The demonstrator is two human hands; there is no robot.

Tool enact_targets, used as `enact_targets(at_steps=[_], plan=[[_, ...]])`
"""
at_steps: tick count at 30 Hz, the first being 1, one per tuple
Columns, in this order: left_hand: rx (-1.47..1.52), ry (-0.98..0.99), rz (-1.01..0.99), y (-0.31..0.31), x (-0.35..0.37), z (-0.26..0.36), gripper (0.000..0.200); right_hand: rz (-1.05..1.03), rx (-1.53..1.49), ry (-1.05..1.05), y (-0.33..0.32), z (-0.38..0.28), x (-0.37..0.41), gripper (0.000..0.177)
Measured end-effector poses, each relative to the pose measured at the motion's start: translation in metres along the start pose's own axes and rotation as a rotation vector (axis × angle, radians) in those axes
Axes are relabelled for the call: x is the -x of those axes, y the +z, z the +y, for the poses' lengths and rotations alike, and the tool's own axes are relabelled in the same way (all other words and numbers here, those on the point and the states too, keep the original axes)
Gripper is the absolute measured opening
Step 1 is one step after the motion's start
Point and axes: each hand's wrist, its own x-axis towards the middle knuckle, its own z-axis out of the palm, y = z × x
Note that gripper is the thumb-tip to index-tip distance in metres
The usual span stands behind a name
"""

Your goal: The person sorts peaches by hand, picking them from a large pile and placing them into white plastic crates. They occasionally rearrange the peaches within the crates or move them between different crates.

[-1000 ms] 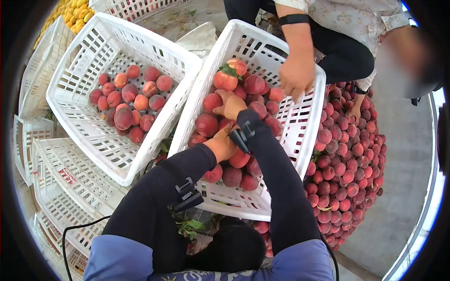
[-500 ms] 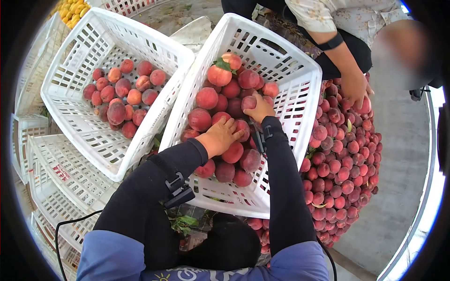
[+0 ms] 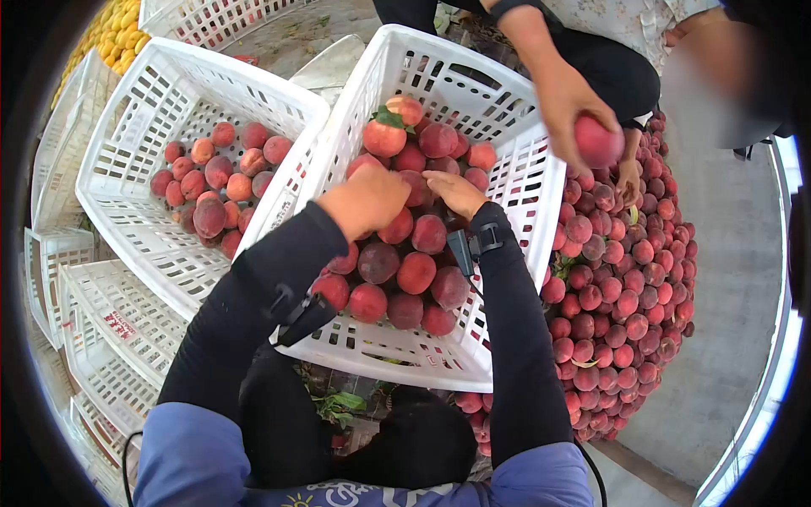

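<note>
A white plastic crate (image 3: 530, 199) in the middle is heaped with red peaches (image 3: 416, 272); one at the far end has a green leaf (image 3: 385, 135). My left hand (image 3: 365, 201) hovers over the crate's left side, knuckles up and fingers curled under; whether it holds a peach is hidden. My right hand (image 3: 457, 192) lies flat on the peaches beside it, fingers pointing left. Both arms wear black sleeves with clipped-on devices.
Another person crouches behind the crate, one hand (image 3: 568, 108) holding a peach (image 3: 598, 140), the other (image 3: 628, 181) on a big peach pile (image 3: 625, 296) at right. A second crate (image 3: 144, 110) holds fewer peaches. Empty crates (image 3: 101, 338) are stacked at left, with yellow fruit (image 3: 114, 34) behind.
My left hand has lifted off the peaches and moved left. My right hand has let go of its peach and lies flat. The other person has raised a peach from the pile.
</note>
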Motion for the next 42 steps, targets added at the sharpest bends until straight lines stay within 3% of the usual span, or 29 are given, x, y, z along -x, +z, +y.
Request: enact_targets(at_steps=[1,3,5,7,8,11,12,14,16,18,22,23,26,27,29,30,35,37,38,42], plan=[[-0.001,0.001,-0.001,-0.001,-0.009,0.001,0.024,-0.019,0.051,-0.035,-0.002,-0.002,0.000,0.044],[-0.007,0.015,0.236,0.002,-0.027,0.004,0.024,-0.093,-0.020,-0.001,-0.005,-0.014,0.000,0.040],[-0.023,-0.020,0.255,0.032,-0.053,0.004,0.033,-0.163,-0.090,0.037,-0.012,-0.014,-0.001,0.037],[0.121,-0.092,0.189,0.044,-0.057,0.002,0.053,-0.168,0.353,-0.097,-0.024,-0.006,-0.005,0.033],[0.109,-0.089,0.176,0.052,-0.055,-0.001,0.063,-0.168,0.351,-0.092,-0.026,-0.002,-0.009,0.033],[0.202,-0.108,0.288,0.061,-0.053,-0.005,0.061,0.629,0.382,-0.014,-0.031,0.000,-0.026,0.031],[0.220,-0.106,0.330,0.068,-0.058,-0.009,0.062,0.624,0.378,-0.012,-0.033,0.009,-0.038,0.031],[0.205,-0.122,0.331,0.063,-0.058,-0.015,0.064,0.539,0.637,-0.298,-0.038,0.032,-0.066,0.055],[0.195,-0.143,0.324,0.060,-0.057,-0.021,0.066,0.487,0.614,-0.297,-0.037,0.032,-0.083,0.055],[0.222,-0.154,0.171,0.057,-0.059,-0.020,0.067,0.426,0.593,-0.291,-0.029,0.031,-0.084,0.054],[0.344,-0.165,0.241,0.053,-0.054,-0.017,0.066,0.333,0.666,0.029,-0.040,0.012,-0.078,0.043],[0.347,-0.167,0.250,0.051,-0.055,-0.020,0.066,0.333,0.674,0.025,-0.045,0.006,-0.076,0.043],[0.356,-0.197,0.097,0.044,-0.056,-0.016,0.066,0.238,0.643,0.094,-0.064,0.001,-0.063,0.056],[0.322,-0.178,0.094,0.046,-0.056,-0.017,0.065,0.247,0.645,0.096,-0.065,0.006,-0.062,0.056],[0.284,-0.160,0.089,0.054,-0.056,-0.018,0.065,0.425,0.637,-0.139,-0.061,0.019,-0.062,0.065],[0.259,-0.144,0.113,0.056,-0.056,-0.018,0.064,0.333,0.556,-0.080,-0.062,0.011,-0.062,0.078],[0.199,-0.168,0.107,0.051,-0.062,-0.014,0.061,0.299,0.626,-0.096,-0.036,0.012,-0.084,0.081],[0.252,-0.215,0.014,0.036,-0.059,-0.009,0.057,0.323,0.675,-0.057,-0.030,0.007,-0.095,0.082],[0.280,-0.207,0.136,0.051,-0.062,-0.012,0.047,0.261,0.675,0.018,-0.032,0.003,-0.100,0.084],[0.309,-0.250,0.121,0.053,-0.066,-0.014,0.044,0.324,0.634,-0.076,-0.038,0.015,-0.087,0.081]])
